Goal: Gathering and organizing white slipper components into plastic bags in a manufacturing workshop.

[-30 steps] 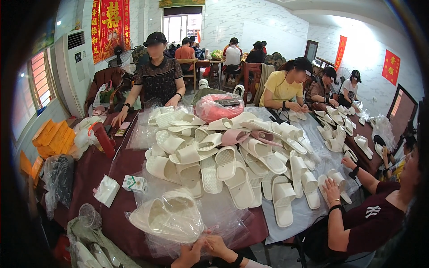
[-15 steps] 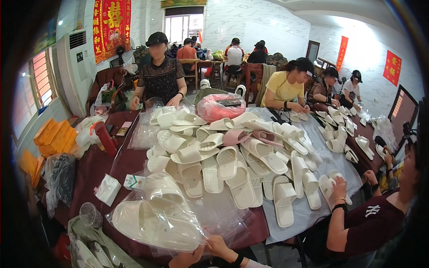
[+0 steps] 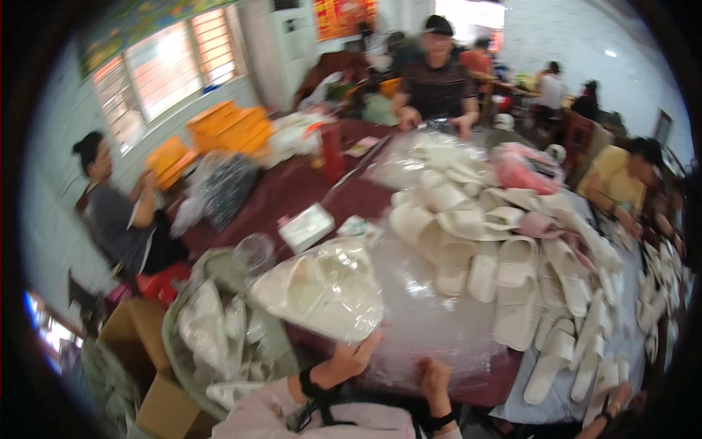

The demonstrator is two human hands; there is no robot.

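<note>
A clear plastic bag with a pair of white slippers (image 3: 322,289) is tilted in the air in front of me. My left hand (image 3: 349,358) grips its near corner, fingers closed on the plastic. Apart from the bag, my right hand (image 3: 435,377) is at the table's front edge, close to a spread of flat clear plastic bags (image 3: 439,329). Its fingers are blurred, and whether they hold anything does not show. To the left of the bagged pair, a green sack (image 3: 175,311) stands with several bagged white slippers (image 3: 205,322) inside.
A heap of loose white slippers (image 3: 515,282) covers the table's right side, with a pink slipper (image 3: 539,224) among them. Behind the bagged pair are a white tissue pack (image 3: 306,228) and a clear cup (image 3: 255,252). An open cardboard box (image 3: 168,406) stands lower left. People sit or stand around.
The view has swung left. The bagged slippers have moved left toward the sack, held by my left hand alone. My right hand has come away from the bag.
</note>
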